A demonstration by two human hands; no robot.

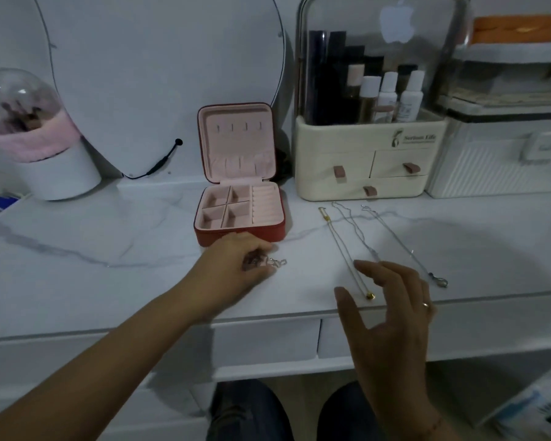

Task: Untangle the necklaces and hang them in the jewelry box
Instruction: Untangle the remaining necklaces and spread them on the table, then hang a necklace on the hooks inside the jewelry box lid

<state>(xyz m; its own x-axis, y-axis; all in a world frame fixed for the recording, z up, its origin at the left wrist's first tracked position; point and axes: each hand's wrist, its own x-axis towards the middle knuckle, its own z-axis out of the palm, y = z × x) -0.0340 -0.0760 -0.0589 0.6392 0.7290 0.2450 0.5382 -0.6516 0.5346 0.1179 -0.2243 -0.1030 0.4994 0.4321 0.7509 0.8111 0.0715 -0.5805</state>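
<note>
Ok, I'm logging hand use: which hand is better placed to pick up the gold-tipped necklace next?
Right. The right hand hovers open over the gold-tipped necklace, while the left hand pinches a silver clasp by the jewelry box.

We are seeing a cream cosmetics organizer (369, 173) standing at the back edge of the marble worktop (109, 237), right of middle, with bottles (392, 97) sitting under its clear lid. A white ribbed case (497, 163) is standing just beside it, toward the back right corner. A round mirror (159, 84) is standing at the back. A domed brush holder (42, 135) is standing back left.
</note>
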